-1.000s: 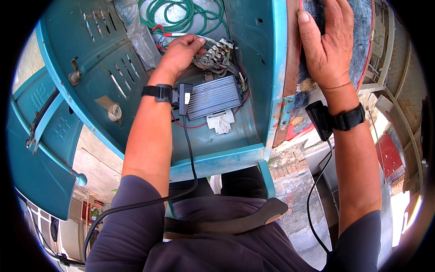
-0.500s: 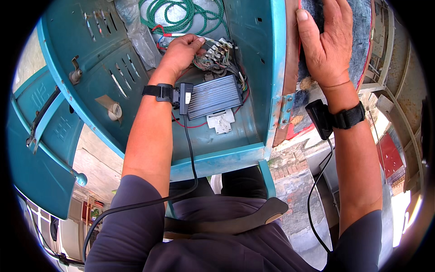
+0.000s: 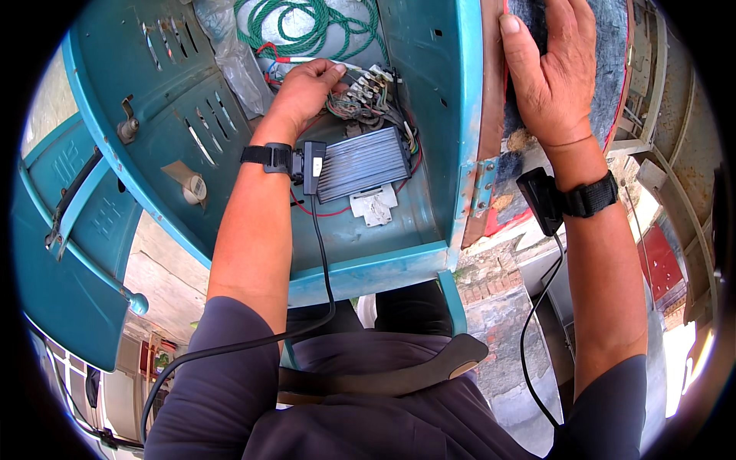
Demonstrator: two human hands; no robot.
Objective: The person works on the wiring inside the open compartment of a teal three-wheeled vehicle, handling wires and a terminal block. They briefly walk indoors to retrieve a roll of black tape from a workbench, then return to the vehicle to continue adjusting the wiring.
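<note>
Inside a teal metal compartment (image 3: 448, 107), my left hand (image 3: 307, 93) pinches a pale wire (image 3: 353, 66) at the top of a tangle of wires and connectors (image 3: 360, 103). Red wires show beside my fingers, whose undersides are hidden. Just below the tangle sits a ribbed metal box (image 3: 363, 162), with a white fitting (image 3: 373, 205) by its lower edge. My right hand (image 3: 552, 73) rests open on the worn, dark padded lid (image 3: 506, 192), fingers extended upward, right of the compartment's hinge (image 3: 481, 185). Each wrist wears a strapped device with a cable.
Coiled green rope (image 3: 303, 23) and crumpled plastic (image 3: 239, 73) lie at the compartment's back. A small round object (image 3: 192, 185) and a latch (image 3: 126, 124) are on its left side. Teal panels (image 3: 69, 253) stand at the left, metal framework (image 3: 663, 123) at the right.
</note>
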